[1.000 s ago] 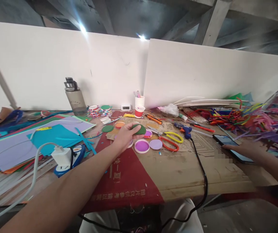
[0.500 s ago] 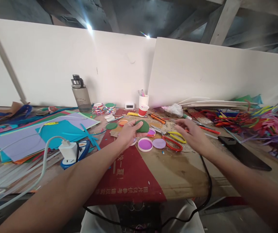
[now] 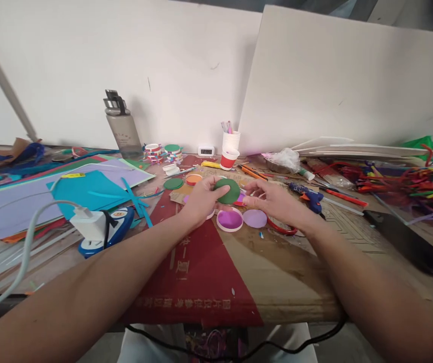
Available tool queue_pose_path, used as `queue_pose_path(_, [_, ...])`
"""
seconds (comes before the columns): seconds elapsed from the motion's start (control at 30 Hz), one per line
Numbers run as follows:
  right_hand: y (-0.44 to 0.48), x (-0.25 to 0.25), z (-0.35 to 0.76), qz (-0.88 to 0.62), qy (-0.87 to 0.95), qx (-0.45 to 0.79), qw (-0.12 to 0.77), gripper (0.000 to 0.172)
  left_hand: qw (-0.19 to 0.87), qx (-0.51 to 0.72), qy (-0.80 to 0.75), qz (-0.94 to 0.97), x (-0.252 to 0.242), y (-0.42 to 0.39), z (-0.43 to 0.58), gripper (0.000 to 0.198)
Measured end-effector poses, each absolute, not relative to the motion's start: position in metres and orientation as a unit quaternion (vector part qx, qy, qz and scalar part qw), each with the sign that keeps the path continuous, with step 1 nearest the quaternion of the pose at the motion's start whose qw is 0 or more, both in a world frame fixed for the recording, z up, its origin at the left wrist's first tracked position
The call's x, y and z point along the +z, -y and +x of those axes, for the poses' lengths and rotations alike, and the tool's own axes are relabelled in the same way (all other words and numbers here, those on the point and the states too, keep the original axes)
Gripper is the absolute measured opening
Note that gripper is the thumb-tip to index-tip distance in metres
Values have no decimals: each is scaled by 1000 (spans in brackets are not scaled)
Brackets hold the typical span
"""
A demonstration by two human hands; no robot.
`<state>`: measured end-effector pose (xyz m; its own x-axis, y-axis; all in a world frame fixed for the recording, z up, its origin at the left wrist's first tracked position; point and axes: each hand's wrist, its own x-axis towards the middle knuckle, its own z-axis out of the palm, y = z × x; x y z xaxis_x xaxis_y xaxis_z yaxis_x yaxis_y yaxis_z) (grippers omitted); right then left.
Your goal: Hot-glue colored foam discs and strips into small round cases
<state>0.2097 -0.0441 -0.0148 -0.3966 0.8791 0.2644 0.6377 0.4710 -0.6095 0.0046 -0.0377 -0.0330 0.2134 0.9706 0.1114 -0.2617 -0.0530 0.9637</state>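
Observation:
My left hand (image 3: pixel 201 200) pinches a green disc (image 3: pixel 228 191), thumb on its face, above the middle of the table. Close to the disc's right edge is my right hand (image 3: pixel 273 200), fingers bent and apart; I see nothing between them. Beneath my hands lie a purple disc with a pale rim (image 3: pixel 229 220) and a flat lilac disc (image 3: pixel 255 219). Red-handled scissors (image 3: pixel 282 229) are partly covered by my right hand. More green discs (image 3: pixel 173 183) and an orange disc with a pale rim (image 3: pixel 194 179) lie beyond my left hand.
A blue glue gun (image 3: pixel 307 196) lies right of my right hand, near a black phone-like slab (image 3: pixel 409 242). Coloured sheets (image 3: pixel 84 191) and a power strip (image 3: pixel 106 229) are at left. Behind stand a bottle (image 3: pixel 123 128) and paper cups (image 3: pixel 229 159).
My right hand has come left to beside the green disc, leaving the glue gun in sight on the table. My left hand still holds the disc. The view has tilted down.

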Motion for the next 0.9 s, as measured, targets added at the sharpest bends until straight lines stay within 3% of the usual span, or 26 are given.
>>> queue_pose_path(0.17, [48,-6,232,-420,898,112,69,53,564,549,-372,492,-29,36,2,32])
queue_pose_path(0.27, [49,-5,231,-407,907,101,30,28,553,549,-370,507,-29,36,2,27])
queue_pose_path(0.3, [49,-5,229,-413,904,102,37,14,551,547,-369,511,-29,37,2,26])
queue_pose_path(0.33, [49,-4,227,-425,898,101,52,10,551,546,-368,513,-29,37,2,25])
queue_pose_path(0.47, [46,-1,224,-513,838,75,170,34,559,541,-380,500,-26,39,3,21])
queue_pose_path(0.67, [47,-5,214,-537,722,261,348,27,585,521,-397,479,-24,46,10,23])
queue_pose_path(0.9, [51,-17,198,-451,690,442,354,19,604,490,-364,513,-35,47,15,36])
